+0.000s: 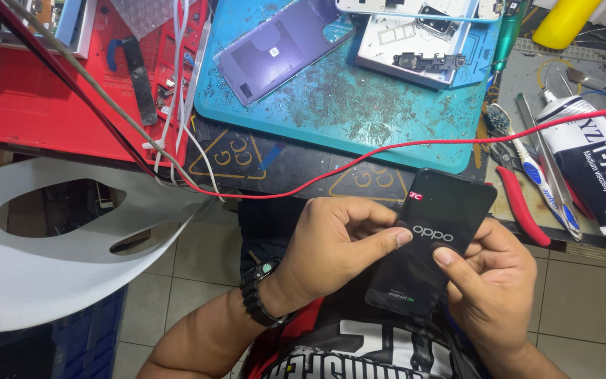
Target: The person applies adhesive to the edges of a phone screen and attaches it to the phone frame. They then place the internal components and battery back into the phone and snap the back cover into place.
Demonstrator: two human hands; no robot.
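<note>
A black smartphone [435,231] with a lit dark screen is held in front of my body, just below the bench edge. My left hand [334,242] grips its left side, thumb pressed on the screen, a black watch on that wrist. My right hand [489,277] holds the phone's right edge, thumb resting on the glass. A red cable [359,163] runs along the bench right behind the phone's top.
On the bench lie a teal work mat [359,105] with a purple phone back cover [282,45] and an opened white phone [422,38]. A red tray [43,91] sits at left; a glue tube [594,168], toothbrush [527,165] and red-handled pliers [524,207] at right. A white curved panel [57,253] is lower left.
</note>
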